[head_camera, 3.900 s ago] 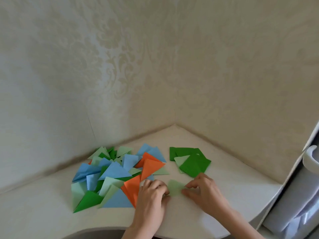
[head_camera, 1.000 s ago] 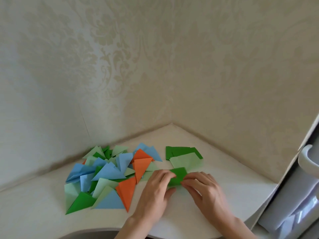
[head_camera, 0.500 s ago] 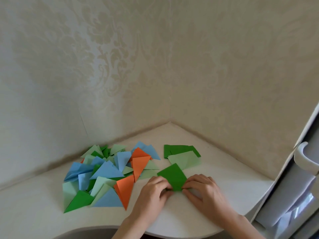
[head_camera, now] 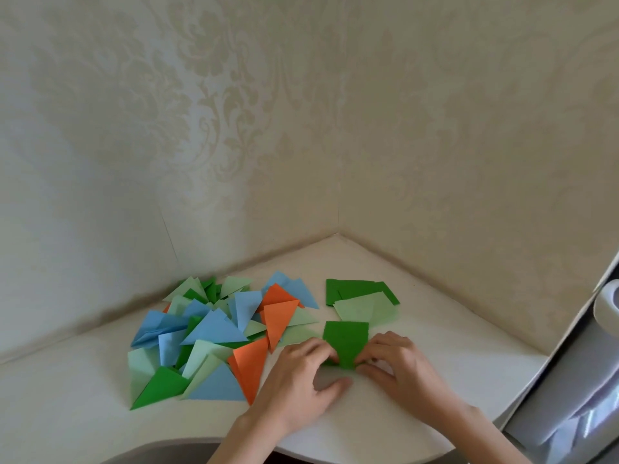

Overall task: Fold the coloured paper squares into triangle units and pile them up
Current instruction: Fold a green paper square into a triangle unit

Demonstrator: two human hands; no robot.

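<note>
Head view. Both hands work a dark green paper square [head_camera: 345,341] lying on the white corner surface [head_camera: 435,329], just in front of the unfolded stock. The left hand [head_camera: 301,380] and the right hand [head_camera: 402,366] each pinch the sheet's near edge with curled fingertips, thumbs resting below it; the far part lies flat. The step in hand appears to be the first fold of a new unit. The next move probably calls for bringing corner to corner and pressing a sharp crease. Left of the hands sprawls the loose pile of folded triangle units [head_camera: 214,333] in blue, orange, pale green and dark green, matte and crisp-edged. Behind the sheet lie flat pale green squares [head_camera: 365,309] over dark green squares [head_camera: 348,288].
</note>
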